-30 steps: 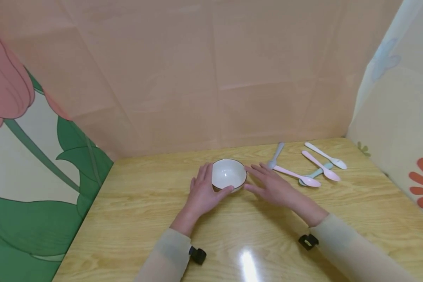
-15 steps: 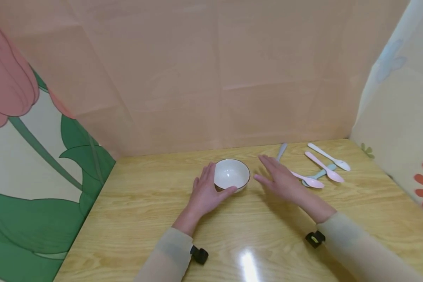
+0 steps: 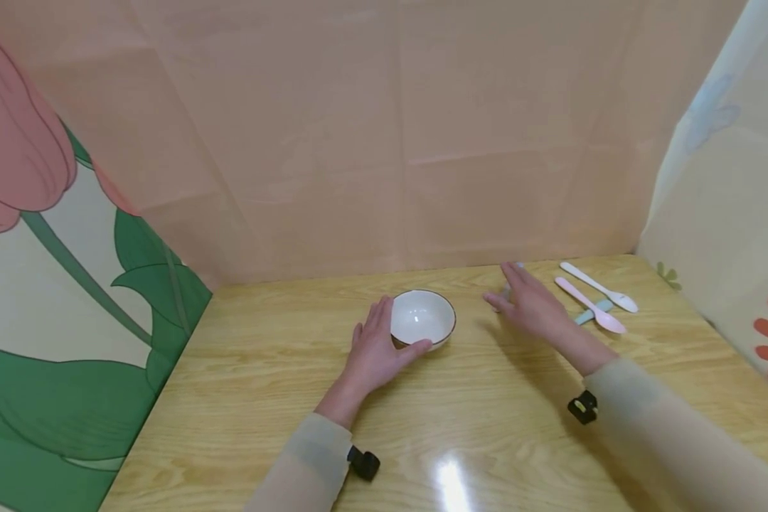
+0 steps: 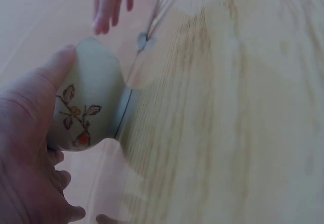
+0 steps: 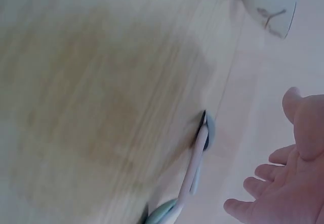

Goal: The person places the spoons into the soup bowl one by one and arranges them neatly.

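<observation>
A white bowl (image 3: 422,316) with a dark rim stands upright on the wooden table. My left hand (image 3: 372,355) holds its left side, thumb at the near side and fingers round the far left. The left wrist view shows a leaf and flower pattern on the bowl (image 4: 93,95). Right of the bowl, my right hand (image 3: 537,309) hovers above several spoons, fingers extended, holding nothing. It hides most of a grey spoon and a second pink spoon in the head view; that pink spoon (image 5: 190,173) appears below the hand in the right wrist view.
A pink spoon (image 3: 582,299) lies across a green spoon (image 3: 604,306), near a white spoon (image 3: 598,286) at the back right. A plain pinkish backdrop (image 3: 397,142) rises behind the table (image 3: 262,398). Flower-printed sheets stand left and right.
My right hand has moved right, away from the bowl's right side, to above the spoons. My left hand stays at the bowl, which remains in place. The head view has shifted slightly.
</observation>
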Demonstrator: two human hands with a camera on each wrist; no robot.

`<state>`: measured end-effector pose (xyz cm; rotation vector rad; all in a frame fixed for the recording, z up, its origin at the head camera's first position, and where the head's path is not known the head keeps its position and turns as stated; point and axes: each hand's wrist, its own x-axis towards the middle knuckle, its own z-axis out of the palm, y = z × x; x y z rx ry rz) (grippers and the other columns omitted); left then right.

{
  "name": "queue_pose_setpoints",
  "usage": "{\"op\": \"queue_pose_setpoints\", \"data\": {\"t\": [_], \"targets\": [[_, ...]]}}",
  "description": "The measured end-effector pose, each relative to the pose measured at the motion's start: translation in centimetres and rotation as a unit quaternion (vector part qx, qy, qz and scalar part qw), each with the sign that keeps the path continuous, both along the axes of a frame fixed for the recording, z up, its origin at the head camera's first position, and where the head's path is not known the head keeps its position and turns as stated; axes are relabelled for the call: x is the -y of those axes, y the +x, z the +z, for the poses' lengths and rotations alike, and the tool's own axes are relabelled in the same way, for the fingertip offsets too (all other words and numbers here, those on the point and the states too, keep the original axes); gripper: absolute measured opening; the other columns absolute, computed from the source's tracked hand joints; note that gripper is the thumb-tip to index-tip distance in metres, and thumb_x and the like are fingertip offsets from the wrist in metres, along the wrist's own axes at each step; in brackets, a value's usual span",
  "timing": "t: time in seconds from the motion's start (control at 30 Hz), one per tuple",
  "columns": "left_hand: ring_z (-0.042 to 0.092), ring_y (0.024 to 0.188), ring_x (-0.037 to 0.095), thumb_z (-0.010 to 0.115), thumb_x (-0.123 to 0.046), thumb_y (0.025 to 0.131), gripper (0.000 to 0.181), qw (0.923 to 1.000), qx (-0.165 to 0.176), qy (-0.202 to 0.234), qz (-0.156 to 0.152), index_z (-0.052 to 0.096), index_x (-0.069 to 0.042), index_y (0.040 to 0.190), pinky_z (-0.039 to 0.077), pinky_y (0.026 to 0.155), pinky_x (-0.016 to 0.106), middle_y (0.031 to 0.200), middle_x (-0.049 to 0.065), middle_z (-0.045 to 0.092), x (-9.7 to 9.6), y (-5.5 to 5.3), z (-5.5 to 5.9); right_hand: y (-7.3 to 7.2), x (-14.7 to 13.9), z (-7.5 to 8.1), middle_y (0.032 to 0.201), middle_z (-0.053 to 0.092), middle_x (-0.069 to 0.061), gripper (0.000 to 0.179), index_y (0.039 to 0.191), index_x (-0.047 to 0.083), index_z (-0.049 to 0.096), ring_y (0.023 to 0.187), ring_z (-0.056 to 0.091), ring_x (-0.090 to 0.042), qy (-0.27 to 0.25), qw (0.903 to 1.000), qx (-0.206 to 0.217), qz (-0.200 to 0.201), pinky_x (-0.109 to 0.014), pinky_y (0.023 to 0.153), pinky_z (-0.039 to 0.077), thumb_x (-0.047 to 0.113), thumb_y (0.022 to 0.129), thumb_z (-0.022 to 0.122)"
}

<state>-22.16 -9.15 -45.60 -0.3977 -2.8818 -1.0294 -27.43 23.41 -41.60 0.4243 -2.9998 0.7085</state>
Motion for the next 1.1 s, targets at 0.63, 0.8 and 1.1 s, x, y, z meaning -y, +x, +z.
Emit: {"op": "queue_pose_setpoints", "data": {"t": [0.63,0.8,1.1], "targets": [[0.015,0.169,0.033,0.074,-0.077,0.092,0.120,1.0000,0.004,0.003,0.004,0.020,-0.012,0.177,0.015,0.131,0.064,0.183,0.011,0.020,-0.1,-0.4,-0.3,-4.0,-3.0,-0.9,0.171,0.009,-0.045,0.090,0.169,-0.014,0.011,0.154,0.020,-0.066,0.026,0.9993,0.010,-0.024,-0.075,0.122,0.025,0.048,0.118,0.050],[0.015,0.169,0.031,0.075,-0.076,0.093,0.119,1.0000,0.003,0.005,0.004,0.021,-0.011,0.176,0.016,0.131,0.063,0.182,0.010,0.022,-0.2,-0.4,-0.2,-4.6,-3.9,-1.5,0.171,0.009,-0.046,0.092,0.169,-0.014,0.011,0.155,0.017,-0.066,0.022,0.9987,0.014,-0.043,-0.075,0.123,0.023,0.051,0.117,0.051],[0.016,0.168,0.031,0.076,-0.074,0.093,0.119,0.9999,0.001,0.010,0.004,0.021,-0.010,0.176,0.016,0.131,0.062,0.182,0.011,0.022,-0.1,-0.5,-0.4,-5.0,-4.6,-1.7,0.169,0.010,-0.048,0.092,0.168,-0.017,0.011,0.155,0.014,-0.068,0.031,0.9976,0.026,-0.056,-0.075,0.124,0.019,0.052,0.117,0.047]]}}
